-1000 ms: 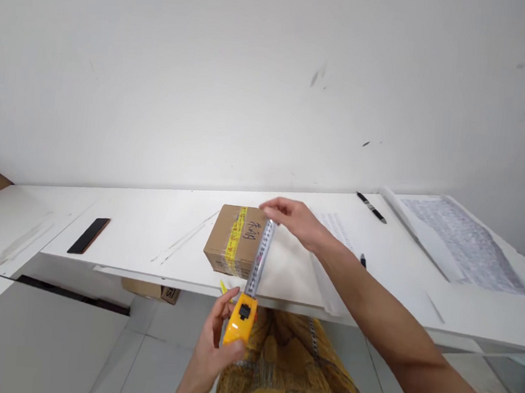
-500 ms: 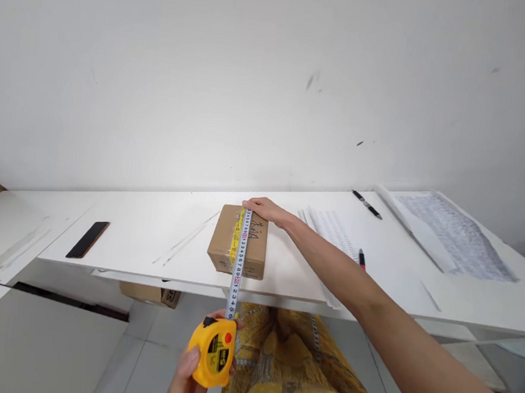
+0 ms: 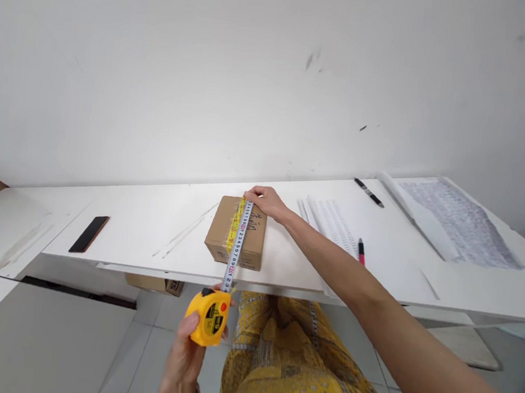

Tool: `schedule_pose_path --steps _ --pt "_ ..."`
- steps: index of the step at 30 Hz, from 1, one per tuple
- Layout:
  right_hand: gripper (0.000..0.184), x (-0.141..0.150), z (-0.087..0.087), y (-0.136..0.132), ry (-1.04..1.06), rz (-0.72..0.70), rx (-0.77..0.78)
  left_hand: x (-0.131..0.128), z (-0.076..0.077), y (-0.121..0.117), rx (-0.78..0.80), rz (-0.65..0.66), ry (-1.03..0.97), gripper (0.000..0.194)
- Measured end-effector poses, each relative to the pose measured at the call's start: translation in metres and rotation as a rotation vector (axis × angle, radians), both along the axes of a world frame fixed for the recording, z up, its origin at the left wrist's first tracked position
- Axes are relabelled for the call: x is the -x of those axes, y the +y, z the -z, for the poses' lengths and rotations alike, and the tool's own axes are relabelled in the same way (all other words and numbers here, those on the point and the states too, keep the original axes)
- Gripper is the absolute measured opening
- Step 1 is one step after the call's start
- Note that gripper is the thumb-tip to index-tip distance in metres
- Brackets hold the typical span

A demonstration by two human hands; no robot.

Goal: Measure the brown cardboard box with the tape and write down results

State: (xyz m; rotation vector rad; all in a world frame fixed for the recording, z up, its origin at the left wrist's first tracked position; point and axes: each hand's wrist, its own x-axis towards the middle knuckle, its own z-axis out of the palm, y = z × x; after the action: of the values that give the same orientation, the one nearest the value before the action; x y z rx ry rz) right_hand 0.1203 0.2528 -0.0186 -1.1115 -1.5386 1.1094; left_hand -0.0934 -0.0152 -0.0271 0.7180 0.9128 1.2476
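A small brown cardboard box (image 3: 251, 245) with yellow tape and dark handwriting sits near the front edge of the white shelf. Across its top lies the drawn-out blade of a tape measure (image 3: 206, 319), running from the far edge toward me. My left hand (image 3: 188, 345) is closed around the yellow case, just in front of and below the shelf edge. At the box's far edge my right hand (image 3: 266, 201) pinches the blade's end, which its fingers partly cover.
Left on the white shelf (image 3: 148, 209) lies a dark phone-like slab (image 3: 89, 234). To the right are printed sheets (image 3: 335, 223), a red-and-black pen (image 3: 361, 250), a black pen (image 3: 368, 192) and a plastic-covered stack of papers (image 3: 461, 223). Another carton (image 3: 152, 283) stands below.
My left hand has brought the tape measure's case closer to the box, so less blade shows. My right hand stays at the far edge. The view has shifted slightly.
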Motion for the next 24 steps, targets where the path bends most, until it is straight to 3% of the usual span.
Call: schedule_pose_path --steps 4,7,10,13,16,18,24 --pt "0.028 -0.021 -0.023 -0.025 -0.025 0.135 -0.104 0.034 -0.017 0.018 -0.042 0.038 0.098 0.068" --pt "0.030 -0.037 -0.031 -0.066 -0.070 0.147 -0.165 0.069 -0.034 0.053 -0.094 0.064 0.153 0.074" --pt "0.032 -0.040 -0.022 -0.112 -0.093 0.077 -0.141 0.102 -0.047 0.107 -0.143 0.203 0.177 0.078" --pt "0.034 -0.032 -0.002 -0.147 -0.080 0.057 -0.048 0.121 -0.052 0.166 -0.145 0.360 0.238 0.074" --pt "0.034 -0.022 0.019 -0.159 -0.046 0.078 0.022 0.123 -0.054 0.211 -0.148 0.460 0.289 0.063" --pt "0.035 -0.018 0.029 -0.159 -0.010 0.093 0.055 0.117 -0.054 0.227 -0.142 0.507 0.292 0.058" --pt "0.037 -0.024 0.035 -0.146 0.074 0.106 0.067 0.083 -0.047 0.232 -0.115 0.570 0.230 0.056"
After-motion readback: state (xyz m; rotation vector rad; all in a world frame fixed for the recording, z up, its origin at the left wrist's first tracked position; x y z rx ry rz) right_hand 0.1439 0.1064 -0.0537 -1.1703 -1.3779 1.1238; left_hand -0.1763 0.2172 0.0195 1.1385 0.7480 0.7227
